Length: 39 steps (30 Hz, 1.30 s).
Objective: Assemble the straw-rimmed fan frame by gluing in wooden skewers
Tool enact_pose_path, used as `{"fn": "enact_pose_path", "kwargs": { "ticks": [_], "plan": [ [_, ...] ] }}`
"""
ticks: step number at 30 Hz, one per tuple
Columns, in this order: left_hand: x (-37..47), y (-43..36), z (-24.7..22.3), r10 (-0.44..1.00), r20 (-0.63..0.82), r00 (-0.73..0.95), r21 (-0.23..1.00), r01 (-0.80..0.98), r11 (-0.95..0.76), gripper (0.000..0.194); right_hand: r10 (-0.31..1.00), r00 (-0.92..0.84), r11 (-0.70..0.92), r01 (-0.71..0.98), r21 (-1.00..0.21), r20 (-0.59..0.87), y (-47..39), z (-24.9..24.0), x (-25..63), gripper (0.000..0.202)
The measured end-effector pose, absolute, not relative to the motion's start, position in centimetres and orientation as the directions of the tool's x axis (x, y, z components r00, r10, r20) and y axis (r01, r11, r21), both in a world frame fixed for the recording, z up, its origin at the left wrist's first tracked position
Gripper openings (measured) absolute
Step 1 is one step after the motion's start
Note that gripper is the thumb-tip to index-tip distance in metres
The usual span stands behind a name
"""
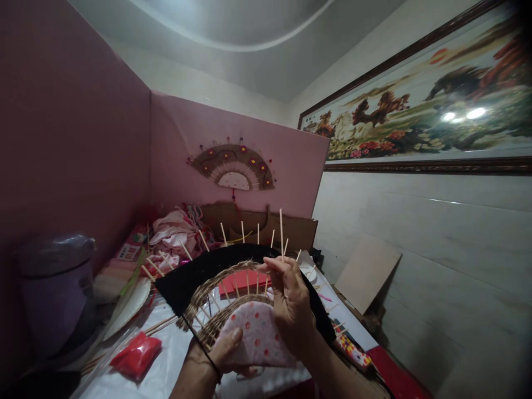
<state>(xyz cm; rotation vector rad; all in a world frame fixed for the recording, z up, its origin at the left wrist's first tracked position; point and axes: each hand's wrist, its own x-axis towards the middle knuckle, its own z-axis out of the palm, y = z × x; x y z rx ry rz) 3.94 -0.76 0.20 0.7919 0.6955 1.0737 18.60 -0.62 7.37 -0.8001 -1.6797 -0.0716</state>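
Note:
A fan-shaped craft piece is held upright in front of me, with a black fabric band point(183, 277), woven twine rows point(199, 285) and thin wooden sticks jutting past its upper edge. Its half-round base is covered in pink floral fabric point(257, 332). My left hand point(228, 352) grips this base at its lower left, thumb on the front. Over the right part of the fan, my right hand point(293, 302) has its fingers closed around a wooden stick point(281, 233) that stands taller than the others. The stick's lower end is partly hidden by the fingers.
A finished-looking fan point(233, 166) hangs on the pink panel. On the white-covered table lie a red packet point(137, 354), red sheets point(236, 282) and a pile of pink cloth point(177, 227). A lidded bin point(58, 299) stands left; a board point(368, 271) leans right.

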Motion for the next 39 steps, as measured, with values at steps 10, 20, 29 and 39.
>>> {"fn": "enact_pose_path", "kwargs": {
  "ticks": [10, 20, 29, 39],
  "plan": [
    [3.7, -3.2, 2.4, 0.977, -0.128, 0.172, 0.788, -0.58, 0.205, 0.06, 0.446, -0.25, 0.804, 0.535, -0.261, 0.86, -3.2, 5.0, 20.5, 0.041],
    [3.7, -3.4, 2.7, 0.982, -0.101, 0.158, 0.815, -0.553, 0.173, 0.062, 0.526, -0.101, 0.82, 0.325, -0.472, 0.845, -3.6, 4.7, 20.4, 0.027],
    [3.7, -2.0, 0.8, 0.985, -0.148, 0.092, 0.833, -0.526, 0.174, 0.079, 0.35, 0.258, 0.781, 0.45, -0.433, 0.9, -5.0, 8.3, 20.4, 0.018],
    [3.6, -2.0, 1.0, 0.988, -0.134, 0.08, 0.852, -0.5, 0.156, 0.074, 0.733, 0.138, 0.678, -0.055, -0.733, 0.667, -1.1, 7.4, 19.7, 0.016]
  ]
}}
